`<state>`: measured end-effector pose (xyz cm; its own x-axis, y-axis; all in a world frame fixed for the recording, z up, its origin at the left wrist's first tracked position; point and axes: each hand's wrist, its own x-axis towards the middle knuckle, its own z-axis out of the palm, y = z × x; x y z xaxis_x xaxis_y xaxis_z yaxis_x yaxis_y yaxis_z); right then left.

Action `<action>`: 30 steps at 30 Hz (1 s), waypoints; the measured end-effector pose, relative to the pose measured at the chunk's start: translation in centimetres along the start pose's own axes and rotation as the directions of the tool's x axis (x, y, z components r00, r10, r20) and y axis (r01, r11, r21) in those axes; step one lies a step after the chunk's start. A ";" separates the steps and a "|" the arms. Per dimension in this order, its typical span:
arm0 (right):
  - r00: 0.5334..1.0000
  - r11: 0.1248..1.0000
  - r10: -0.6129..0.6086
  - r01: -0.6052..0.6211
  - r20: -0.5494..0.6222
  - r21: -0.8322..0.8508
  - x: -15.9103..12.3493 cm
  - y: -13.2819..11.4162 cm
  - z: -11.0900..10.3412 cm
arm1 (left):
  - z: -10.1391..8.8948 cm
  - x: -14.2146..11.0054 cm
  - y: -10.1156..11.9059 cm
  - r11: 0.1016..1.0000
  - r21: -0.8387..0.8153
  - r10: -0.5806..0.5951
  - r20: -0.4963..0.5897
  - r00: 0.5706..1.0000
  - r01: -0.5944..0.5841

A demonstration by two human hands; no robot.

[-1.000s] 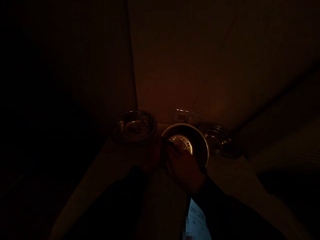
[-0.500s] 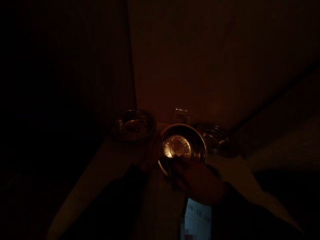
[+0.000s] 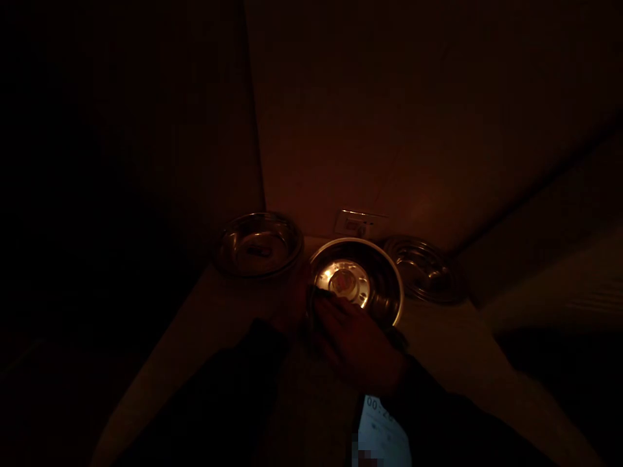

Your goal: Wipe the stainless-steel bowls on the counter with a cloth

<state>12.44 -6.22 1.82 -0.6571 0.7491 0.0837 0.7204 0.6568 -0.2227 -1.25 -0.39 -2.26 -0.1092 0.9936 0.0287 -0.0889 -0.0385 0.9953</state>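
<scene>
A shiny metal bowl (image 3: 387, 272) stands in the middle, its round bottom catching the light. Against its left side is my left hand (image 3: 294, 299), very dim, seemingly closed on the rim; its fingers barely show. My right hand (image 3: 363, 344) reaches over the near left rim, closed on a dark cloth (image 3: 322, 294) that touches the bowl's inside there. Shadow hides most of the cloth and the near rim.
Stacked metal dishes (image 3: 257, 250) stand at the back left, more metal plates (image 3: 423, 269) at the back right. A lit phone (image 3: 382, 431) with a timer lies near me on the table (image 3: 438, 363). Behind is a wall (image 3: 360, 130) with a socket (image 3: 361, 224).
My right hand has moved left and slightly up with the cloth along the bowl's near left rim. My left hand stays at the bowl's left side.
</scene>
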 end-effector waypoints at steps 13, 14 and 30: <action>0.996 0.969 -0.093 0.092 0.007 -0.230 -5.9 3.9 -2.0 | -0.1 0.1 0.9 1.000 -0.014 0.023 0.159 0.987 -0.021; 0.996 0.964 -0.091 0.085 -0.009 -0.251 -6.0 4.2 -2.2 | 0.0 0.1 0.9 0.999 -0.031 0.016 0.162 0.987 -0.011; 0.994 0.996 -0.086 0.088 0.063 -0.017 -3.7 2.2 -1.5 | 0.7 -0.9 2.3 0.999 0.025 -0.027 0.055 0.998 0.026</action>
<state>16.72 -7.43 2.44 -0.7296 0.6826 0.0414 0.6637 0.7214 -0.1975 -0.66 -1.30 0.11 -0.0524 0.9986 0.0068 -0.0668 -0.0103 0.9977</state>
